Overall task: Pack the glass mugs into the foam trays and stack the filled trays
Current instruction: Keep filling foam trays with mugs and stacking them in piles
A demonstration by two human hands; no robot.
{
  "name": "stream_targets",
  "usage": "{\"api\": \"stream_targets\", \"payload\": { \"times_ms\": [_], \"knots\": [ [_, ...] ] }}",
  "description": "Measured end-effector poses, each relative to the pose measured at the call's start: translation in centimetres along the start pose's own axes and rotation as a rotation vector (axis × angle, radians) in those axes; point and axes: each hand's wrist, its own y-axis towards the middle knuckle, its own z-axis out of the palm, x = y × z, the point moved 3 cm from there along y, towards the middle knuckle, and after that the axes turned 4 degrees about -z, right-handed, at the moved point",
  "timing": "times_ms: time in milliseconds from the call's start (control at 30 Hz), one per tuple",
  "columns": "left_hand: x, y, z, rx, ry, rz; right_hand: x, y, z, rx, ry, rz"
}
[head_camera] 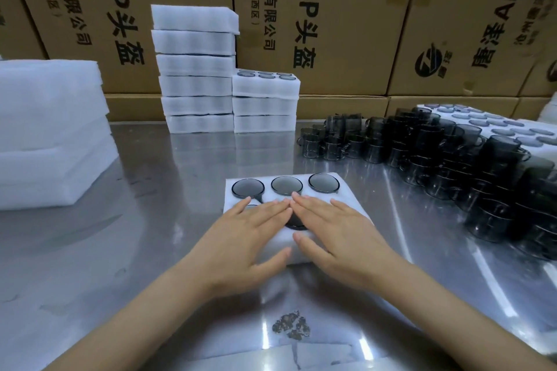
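Note:
A white foam tray lies on the steel table in front of me with dark glass mugs sunk in its far row of holes. My left hand and my right hand rest flat on the tray's near half, fingers straight and fingertips almost touching, and they hide the near row. Two stacks of filled trays stand at the back: a tall stack and a shorter stack with mug rims showing on top. A heap of loose smoky mugs is at the right.
A pile of foam sheets sits at the left edge. A long foam tray with filled holes lies behind the loose mugs. Cardboard boxes wall off the back. A dark stain marks the table near me.

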Motion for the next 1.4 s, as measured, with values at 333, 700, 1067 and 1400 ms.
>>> {"api": "stream_targets", "payload": {
  "times_ms": [333, 700, 1067, 1400],
  "knots": [
    [2.9, -1.6, -0.4, -0.454, -0.325, -0.097, -6.8, -1.1, -3.7, -0.749, 0.277, 0.314],
    [5.6, -0.9, 1.1, -0.516, -0.606, -0.316, -20.3, -4.0, -4.4, 0.071, -0.433, 1.019],
    [6.1, -1.1, 1.3, -0.555, -0.697, -0.384, -14.5, -3.2, -3.8, -0.14, -0.234, 0.718],
    [6.1, -1.2, 1.4, -0.534, -0.691, -0.407, -11.0, -3.9, -1.8, -0.165, 0.247, 0.685]
  ]
}}
